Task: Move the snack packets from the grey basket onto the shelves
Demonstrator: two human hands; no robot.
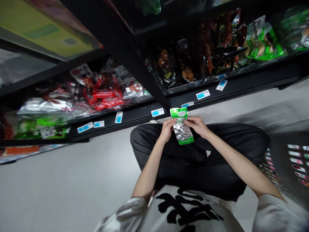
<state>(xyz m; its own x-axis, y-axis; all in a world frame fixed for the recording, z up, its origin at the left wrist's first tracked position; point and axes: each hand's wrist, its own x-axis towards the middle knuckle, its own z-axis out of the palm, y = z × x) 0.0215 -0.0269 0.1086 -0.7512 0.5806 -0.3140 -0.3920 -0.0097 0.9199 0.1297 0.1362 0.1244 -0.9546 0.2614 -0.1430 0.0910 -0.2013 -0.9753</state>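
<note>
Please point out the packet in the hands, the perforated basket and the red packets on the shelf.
Green-and-silver flat shiny packet (182, 129): head view, middle of its face.
Dark grey perforated plastic basket (279, 149): head view, solid wall.
Red shiny plastic packets (107, 103): head view, one packet's surface.

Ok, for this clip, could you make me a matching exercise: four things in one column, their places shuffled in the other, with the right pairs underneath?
Things
1. green-and-silver packet
2. red packets
3. basket
4. price tags

Places
A. at the person's right side
B. along the shelf fronts
C. between the left hand and right hand
D. left of the black upright

Pairs: 1-C, 2-D, 3-A, 4-B
</note>
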